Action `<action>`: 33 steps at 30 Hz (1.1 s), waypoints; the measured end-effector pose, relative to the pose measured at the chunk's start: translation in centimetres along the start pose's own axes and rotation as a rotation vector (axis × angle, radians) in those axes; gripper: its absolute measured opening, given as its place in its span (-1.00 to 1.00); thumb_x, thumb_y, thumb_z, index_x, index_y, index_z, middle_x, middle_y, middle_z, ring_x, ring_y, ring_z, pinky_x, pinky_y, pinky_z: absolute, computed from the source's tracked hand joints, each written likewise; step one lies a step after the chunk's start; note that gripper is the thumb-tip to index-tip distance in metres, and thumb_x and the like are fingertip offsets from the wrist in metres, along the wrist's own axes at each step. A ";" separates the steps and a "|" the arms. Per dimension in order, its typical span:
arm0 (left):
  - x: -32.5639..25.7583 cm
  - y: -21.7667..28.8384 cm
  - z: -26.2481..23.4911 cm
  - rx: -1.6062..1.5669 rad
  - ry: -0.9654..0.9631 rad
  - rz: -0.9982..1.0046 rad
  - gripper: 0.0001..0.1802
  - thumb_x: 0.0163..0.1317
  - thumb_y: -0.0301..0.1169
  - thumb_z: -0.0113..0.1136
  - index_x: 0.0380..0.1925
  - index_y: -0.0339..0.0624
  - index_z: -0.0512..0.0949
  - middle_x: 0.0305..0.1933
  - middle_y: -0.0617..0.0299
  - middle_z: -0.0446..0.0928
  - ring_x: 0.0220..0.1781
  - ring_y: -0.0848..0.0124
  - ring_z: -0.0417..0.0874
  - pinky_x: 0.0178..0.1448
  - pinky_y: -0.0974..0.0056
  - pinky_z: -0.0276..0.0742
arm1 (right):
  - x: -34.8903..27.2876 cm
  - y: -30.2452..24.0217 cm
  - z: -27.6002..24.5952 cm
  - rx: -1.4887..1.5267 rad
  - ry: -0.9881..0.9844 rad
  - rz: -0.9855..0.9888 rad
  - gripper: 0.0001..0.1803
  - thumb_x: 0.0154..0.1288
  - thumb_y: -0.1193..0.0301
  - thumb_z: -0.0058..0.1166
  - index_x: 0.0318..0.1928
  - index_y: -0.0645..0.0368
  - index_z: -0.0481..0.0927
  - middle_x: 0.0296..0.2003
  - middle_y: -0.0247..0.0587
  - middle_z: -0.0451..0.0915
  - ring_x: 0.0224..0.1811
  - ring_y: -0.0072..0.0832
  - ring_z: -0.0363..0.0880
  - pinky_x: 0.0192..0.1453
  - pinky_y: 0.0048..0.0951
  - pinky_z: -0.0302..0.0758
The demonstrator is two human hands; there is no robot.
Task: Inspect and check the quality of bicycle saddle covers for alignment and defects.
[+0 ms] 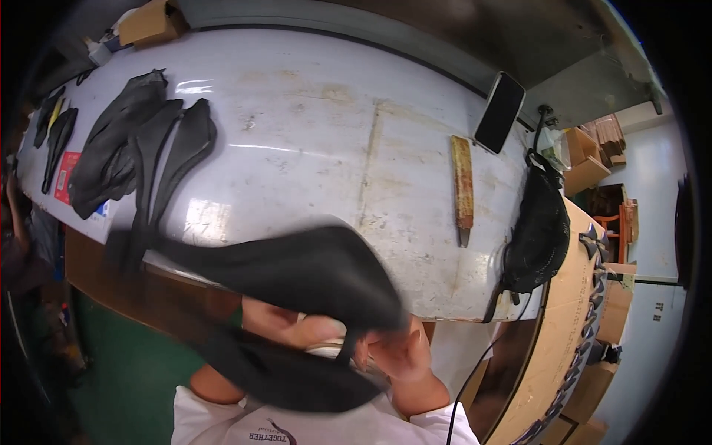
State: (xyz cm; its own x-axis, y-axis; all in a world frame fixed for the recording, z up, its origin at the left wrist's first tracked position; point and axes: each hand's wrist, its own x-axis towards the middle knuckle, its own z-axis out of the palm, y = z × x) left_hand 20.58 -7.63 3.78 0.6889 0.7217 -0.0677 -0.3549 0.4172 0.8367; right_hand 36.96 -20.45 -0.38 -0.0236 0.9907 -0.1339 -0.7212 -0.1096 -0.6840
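Observation:
A black bra [308, 271], smeared by motion, hangs between me and the table's front edge. Its two cups narrow into long bands toward the left, and a narrow bridge joins them on the right. My left hand [285, 325] is closed behind it, thumb showing and other fingers partly covered by the fabric. Near the bridge, my right hand [400, 352] grips the right end with bent fingers. Similar black pieces [185, 144] lie at the table's left, beside a crumpled black heap [119, 133].
On the white table [297, 178] lie a worn tape-wrapped blade [462, 185], a leaning phone [500, 111] and a black lacy garment [539, 226]. A cable [475, 363] hangs off the front right. Cardboard [552, 326] stands at right; a box [152, 24] sits far left.

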 end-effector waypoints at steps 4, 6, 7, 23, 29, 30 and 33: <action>0.8 0.4 0.6 0.134 0.175 -0.046 -0.31 0.49 0.10 -0.29 0.20 -0.35 0.34 -0.08 0.08 0.51 -0.27 0.48 0.57 -0.13 0.37 0.50 | 0.9 0.7 0.9 -0.282 -0.049 -0.097 -0.33 0.46 -0.11 -0.11 0.01 0.39 0.42 -0.28 -0.10 0.56 -0.34 -0.48 0.52 -0.20 -0.44 0.46; 1.2 -2.2 0.1 0.162 0.214 0.024 -0.17 0.47 0.21 -0.56 0.07 -0.36 0.44 -0.16 0.09 0.53 -0.30 0.45 0.57 -0.18 0.38 0.48 | 1.0 1.3 0.4 -0.365 -0.024 -0.130 -0.43 0.47 0.00 -0.07 -0.05 0.38 0.44 -0.33 -0.16 0.55 -0.38 -0.51 0.52 -0.23 -0.45 0.46; 1.3 -2.1 0.0 0.175 0.203 0.017 -0.17 0.47 0.21 -0.56 0.07 -0.36 0.44 -0.16 0.09 0.53 -0.30 0.45 0.57 -0.18 0.38 0.48 | 0.9 1.5 0.2 -0.446 -0.007 -0.150 -0.54 0.48 0.10 -0.02 -0.10 0.36 0.46 -0.37 -0.22 0.55 -0.41 -0.54 0.51 -0.27 -0.46 0.47; 1.2 -5.0 0.3 -0.536 -0.058 -0.177 -0.06 0.23 0.55 -0.50 -0.30 -0.22 0.36 -0.43 0.14 0.42 -0.47 0.44 0.38 -0.33 0.34 0.32 | 1.3 1.0 0.7 -0.701 0.057 -0.433 -0.71 0.39 0.52 0.04 -0.54 0.28 0.42 -0.63 -0.25 0.43 -0.66 -0.47 0.35 -0.57 -0.45 0.24; 1.0 -3.4 0.3 -0.197 -0.104 -0.259 -0.05 0.23 0.54 -0.41 -0.15 -0.24 0.40 -0.29 0.20 0.48 -0.31 0.49 0.47 -0.25 0.38 0.38 | 0.9 0.6 -1.0 -0.488 0.162 -0.263 -0.72 0.42 0.52 -0.02 -0.49 0.34 0.52 -0.59 -0.19 0.58 -0.59 -0.54 0.52 -0.51 -0.55 0.39; 0.7 -3.6 0.9 -0.124 0.115 -0.276 -0.04 0.28 0.50 -0.44 -0.03 -0.28 0.41 -0.21 0.22 0.52 -0.25 0.49 0.52 -0.17 0.39 0.44 | 1.0 0.8 -1.6 -0.479 0.133 -0.285 -0.80 0.43 0.46 0.00 -0.30 0.36 0.58 -0.44 -0.18 0.64 -0.42 -0.55 0.60 -0.36 -0.58 0.46; 1.2 -2.9 2.4 0.157 0.230 -0.143 -0.02 0.29 0.48 -0.45 0.06 -0.29 0.40 -0.19 0.25 0.53 -0.22 0.50 0.54 -0.13 0.39 0.45 | 1.7 1.0 -0.1 -0.156 0.292 -0.318 -0.74 0.44 0.35 0.04 -0.11 0.36 0.54 -0.27 -0.21 0.67 -0.23 -0.60 0.62 -0.18 -0.61 0.47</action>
State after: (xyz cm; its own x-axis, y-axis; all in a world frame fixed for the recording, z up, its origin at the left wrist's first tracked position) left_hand 23.93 -9.26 2.60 0.5569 0.7758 -0.2968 -0.1503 0.4456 0.8825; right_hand 36.29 -18.91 -1.37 0.3946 0.9153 -0.0806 -0.5473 0.1637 -0.8208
